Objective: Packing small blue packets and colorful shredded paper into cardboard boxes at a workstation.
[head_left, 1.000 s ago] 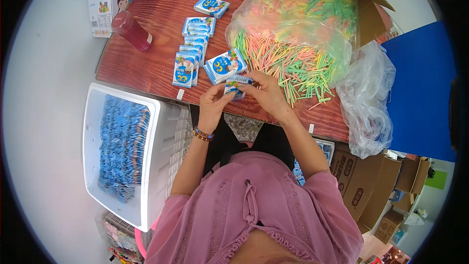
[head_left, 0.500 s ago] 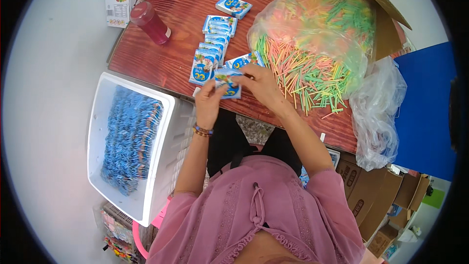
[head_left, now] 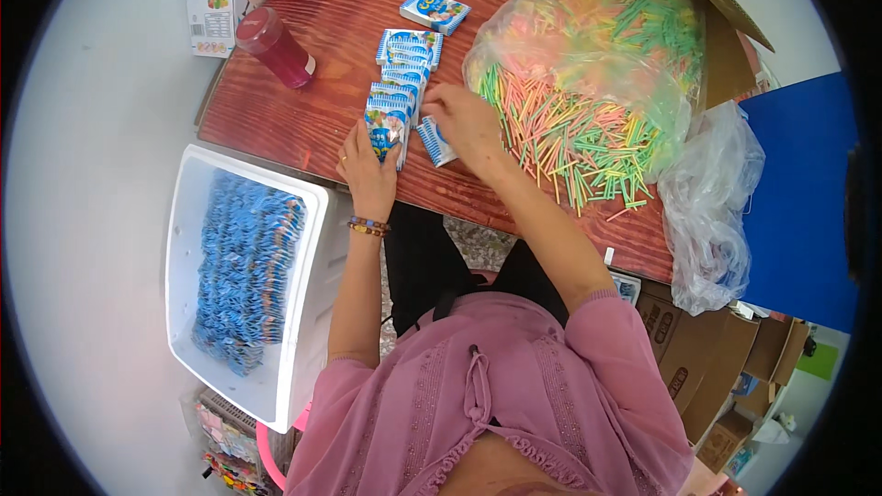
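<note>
A row of overlapping blue-and-white packets point(head_left: 401, 73) runs across the red-brown wooden table point(head_left: 340, 46). My left hand point(head_left: 370, 165) grips the near-end packet point(head_left: 386, 119), thumb and fingers on either side of its lower edge. Beside the row's right side, my right hand point(head_left: 464, 124) has its fingers bent and drawn together; what they hold, if anything, is hidden. Partly under that hand lies a loose packet point(head_left: 434, 142). Another packet point(head_left: 435, 9) lies apart, beyond the row.
On the right, thin pink, yellow and green sticks point(head_left: 579, 142) spill from a clear plastic bag point(head_left: 634, 55). A white bin point(head_left: 317, 211) full of blue packets stands at the left. A jar of pink liquid point(head_left: 276, 46) and a printed carton point(head_left: 211, 0) are at the far left.
The packet that was between both hands is now out of them. My left hand has moved left onto the row's near end; my right hand has shifted slightly up and left.
</note>
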`<action>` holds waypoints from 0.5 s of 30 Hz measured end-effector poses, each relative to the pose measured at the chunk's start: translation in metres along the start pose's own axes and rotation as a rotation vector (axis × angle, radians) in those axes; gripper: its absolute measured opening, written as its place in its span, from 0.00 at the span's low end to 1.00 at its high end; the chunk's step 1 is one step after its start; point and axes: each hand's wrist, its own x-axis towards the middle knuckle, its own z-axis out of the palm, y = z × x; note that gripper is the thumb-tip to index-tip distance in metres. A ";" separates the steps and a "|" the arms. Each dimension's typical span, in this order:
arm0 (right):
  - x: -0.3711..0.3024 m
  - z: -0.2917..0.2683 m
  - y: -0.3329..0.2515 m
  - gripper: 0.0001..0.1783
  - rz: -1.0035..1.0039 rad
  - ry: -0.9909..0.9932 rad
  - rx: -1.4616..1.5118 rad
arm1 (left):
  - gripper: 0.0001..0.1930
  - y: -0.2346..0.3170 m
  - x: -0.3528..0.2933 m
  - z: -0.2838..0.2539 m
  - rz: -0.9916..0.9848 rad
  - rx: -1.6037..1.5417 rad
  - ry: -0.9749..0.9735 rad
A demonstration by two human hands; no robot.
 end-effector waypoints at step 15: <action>-0.009 -0.050 0.049 0.15 0.348 -0.011 -0.235 | 0.38 0.006 -0.001 0.001 0.005 -0.046 0.021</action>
